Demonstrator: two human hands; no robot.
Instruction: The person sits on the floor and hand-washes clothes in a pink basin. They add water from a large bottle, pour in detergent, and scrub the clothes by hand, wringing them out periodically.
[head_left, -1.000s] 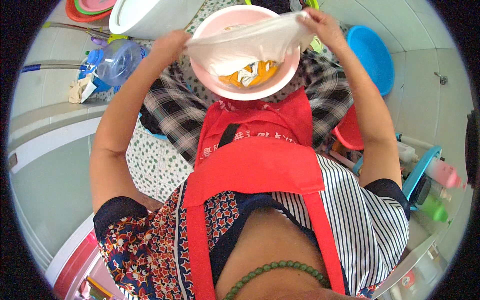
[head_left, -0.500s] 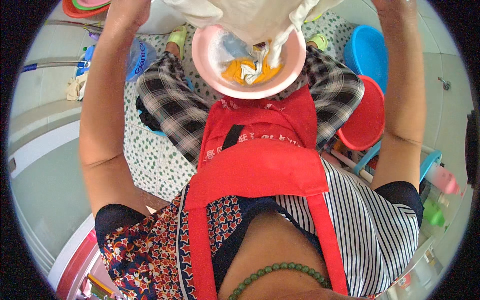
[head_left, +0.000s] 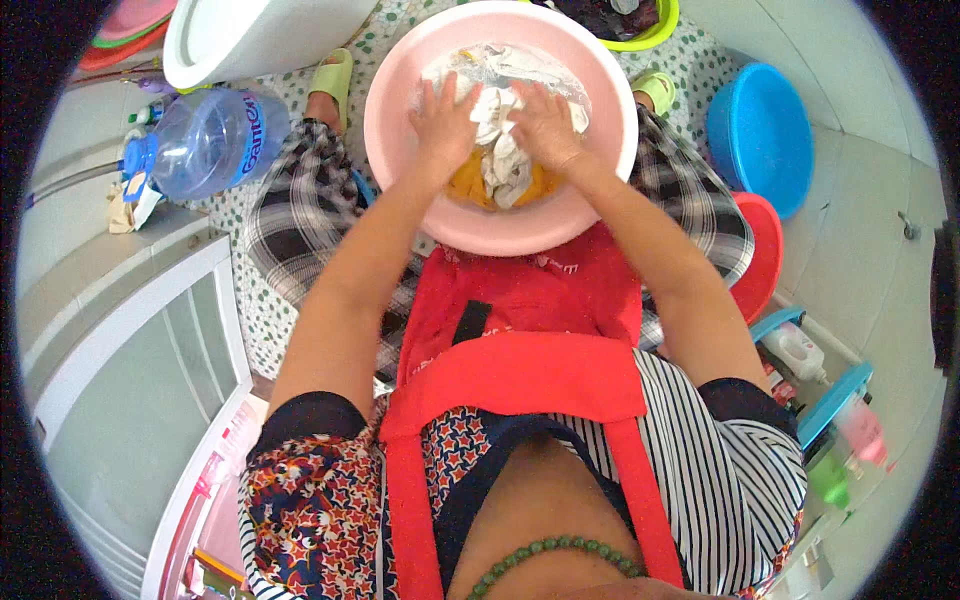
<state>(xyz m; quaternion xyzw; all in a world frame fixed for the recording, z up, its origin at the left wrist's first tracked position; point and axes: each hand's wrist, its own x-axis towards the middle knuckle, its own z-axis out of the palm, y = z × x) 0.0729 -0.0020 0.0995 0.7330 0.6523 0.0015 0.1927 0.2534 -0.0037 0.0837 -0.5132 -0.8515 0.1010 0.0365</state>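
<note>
A pink basin (head_left: pixel 393 105) stands between my knees, with white cloth (head_left: pixel 492 112) and yellow-orange cloth (head_left: pixel 540 188) in sudsy water. My left hand (head_left: pixel 447 128) rests on the left side of the white cloth, its fingers spread. From the right, my right hand (head_left: pixel 546 132) lies against the same bunched cloth, with its fingers stretched apart. Neither hand is closed around the fabric. The yellow-orange piece shows below the white one, nearer to me. What lies under the wet cloth is hidden.
A large clear bottle (head_left: pixel 205 145) with a blue cap lies at the left, near a white tub (head_left: pixel 270 45). On the right are a blue basin (head_left: pixel 765 140), a red basin (head_left: pixel 762 255) and a rack of bottles (head_left: pixel 835 405). A yellow-green basin (head_left: pixel 668 25) holds dark cloth.
Both my hands have come down from high over the basin, where the white cloth hung between them. The cloth now lies in the basin under my hands. My view has shifted.
</note>
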